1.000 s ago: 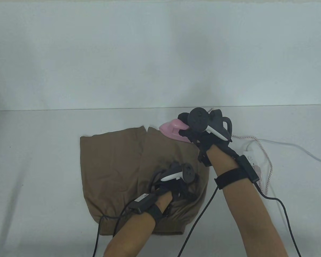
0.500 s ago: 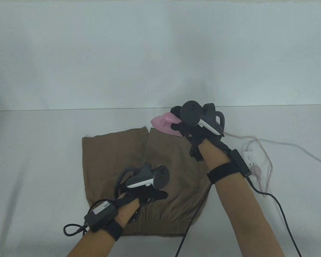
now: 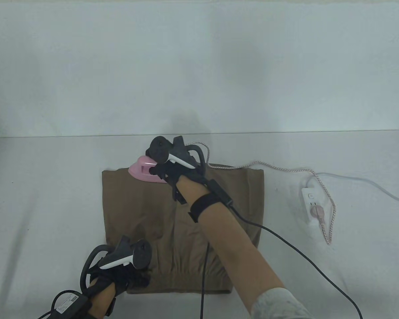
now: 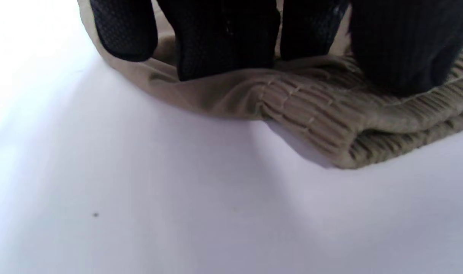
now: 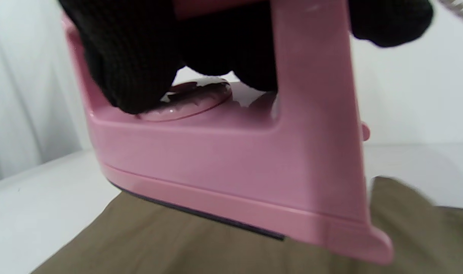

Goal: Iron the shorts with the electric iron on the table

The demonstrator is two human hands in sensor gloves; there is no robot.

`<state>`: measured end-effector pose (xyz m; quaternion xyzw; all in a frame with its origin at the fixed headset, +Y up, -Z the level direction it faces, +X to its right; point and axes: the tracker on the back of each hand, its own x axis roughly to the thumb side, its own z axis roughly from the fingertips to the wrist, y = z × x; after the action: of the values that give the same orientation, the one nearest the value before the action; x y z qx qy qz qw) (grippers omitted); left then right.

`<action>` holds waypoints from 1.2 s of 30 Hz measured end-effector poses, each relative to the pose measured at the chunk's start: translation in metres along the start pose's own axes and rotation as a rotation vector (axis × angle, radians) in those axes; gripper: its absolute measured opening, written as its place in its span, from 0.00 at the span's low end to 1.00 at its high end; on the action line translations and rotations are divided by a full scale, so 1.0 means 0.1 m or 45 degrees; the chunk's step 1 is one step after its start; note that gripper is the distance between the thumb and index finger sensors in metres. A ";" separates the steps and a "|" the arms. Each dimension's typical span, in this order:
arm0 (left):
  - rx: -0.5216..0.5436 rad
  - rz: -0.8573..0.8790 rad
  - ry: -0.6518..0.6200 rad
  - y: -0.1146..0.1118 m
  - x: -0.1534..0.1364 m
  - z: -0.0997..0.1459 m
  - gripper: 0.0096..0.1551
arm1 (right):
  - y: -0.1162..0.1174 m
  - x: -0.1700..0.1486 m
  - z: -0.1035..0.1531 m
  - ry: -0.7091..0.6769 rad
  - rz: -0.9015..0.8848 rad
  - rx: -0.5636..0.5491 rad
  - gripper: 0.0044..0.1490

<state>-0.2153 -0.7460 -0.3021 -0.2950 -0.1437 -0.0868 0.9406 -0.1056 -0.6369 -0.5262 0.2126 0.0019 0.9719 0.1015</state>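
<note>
**Iron on the far leg, left hand pinning the waistband**

We see the white table (image 3: 46, 199) carrying the brown shorts (image 3: 183, 226) spread flat at its centre, waistband toward six o'clock and leg hems toward twelve. Our right forearm reaches diagonally from about five o'clock up to eleven, crossing over the shorts. The right hand (image 3: 168, 166) has its gloved fingers (image 5: 128, 68) curled through the handle of the pink iron (image 3: 143, 169), gripping it; the iron sits on the far left leg near the hem, its nose pointing toward nine o'clock. In the right wrist view the soleplate looks slightly tilted over the fabric. The left hand (image 3: 119, 272) lies at the seven o'clock corner of the shorts, its fingers (image 4: 223, 34) pressing down on the ribbed waistband; whether they curl around its edge we cannot tell. At three o'clock a white power strip (image 3: 312, 204) holds the iron's plug, and its braided cord (image 3: 286, 168) runs along the far edge of the shorts.
</note>
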 end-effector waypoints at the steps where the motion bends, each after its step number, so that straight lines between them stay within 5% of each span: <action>1: 0.017 -0.009 -0.007 -0.01 0.01 0.00 0.41 | 0.07 0.07 -0.04 -0.007 0.008 0.006 0.39; 12: 0.023 0.042 -0.037 -0.03 -0.04 0.01 0.41 | 0.84 0.45 -0.45 0.020 -0.011 0.109 0.41; 22: 0.003 0.057 -0.033 -0.01 -0.04 -0.01 0.41 | 0.79 0.34 -0.54 0.022 0.032 0.129 0.41; 36: -0.008 0.045 -0.018 0.00 -0.03 -0.01 0.41 | 0.56 -0.30 -0.38 0.124 0.157 0.098 0.40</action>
<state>-0.2175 -0.7464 -0.3041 -0.3010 -0.1449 -0.0683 0.9401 -0.1053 -0.6965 -0.5709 0.1684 0.0312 0.9847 0.0330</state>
